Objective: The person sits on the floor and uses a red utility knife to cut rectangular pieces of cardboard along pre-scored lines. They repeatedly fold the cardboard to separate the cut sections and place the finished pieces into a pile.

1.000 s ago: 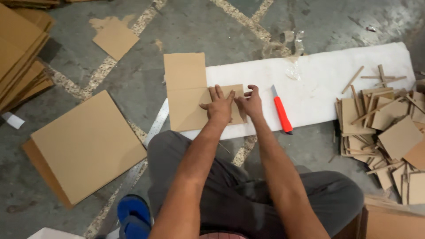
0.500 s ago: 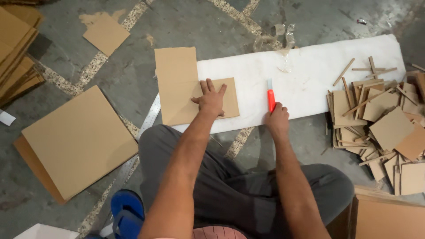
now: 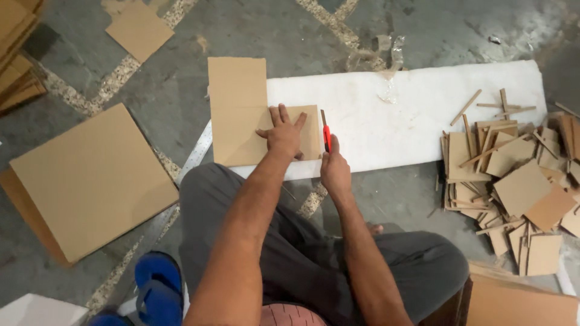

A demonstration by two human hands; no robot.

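A: Cardboard sheet (image 3: pixel 238 111) sits in the upper middle of the frame, its left part on the bare floor (image 3: pixel 151 84), its right part overlapping the white foam board (image 3: pixel 417 115). What's changed?

B: A second ago both hands lay side by side on the sheet, and the red knife (image 3: pixel 327 136) lay loose on the foam to their right. Half a second ago the right hand had reached the knife. Now the right hand (image 3: pixel 335 172) is closed around the knife's lower end, and the blade end sits at the sheet's right edge.

A: And the left hand?

B: The left hand (image 3: pixel 284 134) has stayed flat on the sheet, fingers spread wide, pressing on its lower right part. It holds nothing.

A: Which way does the knife run?

B: Its long axis runs almost straight up and down the frame, tip toward the top, just beside the sheet's right edge and parallel to it.

A: And the sheet itself?

B: It is L-shaped: a taller part on the left, whose long side runs up the frame, and a lower part reaching right under the left hand.

A: Anything else around?

B: A big cardboard square (image 3: pixel 90 181) lies at lower left, a heap of cardboard offcuts (image 3: pixel 513 181) at right, a small piece (image 3: pixel 139 29) at upper left and a blue sandal (image 3: pixel 158 285) at the bottom.
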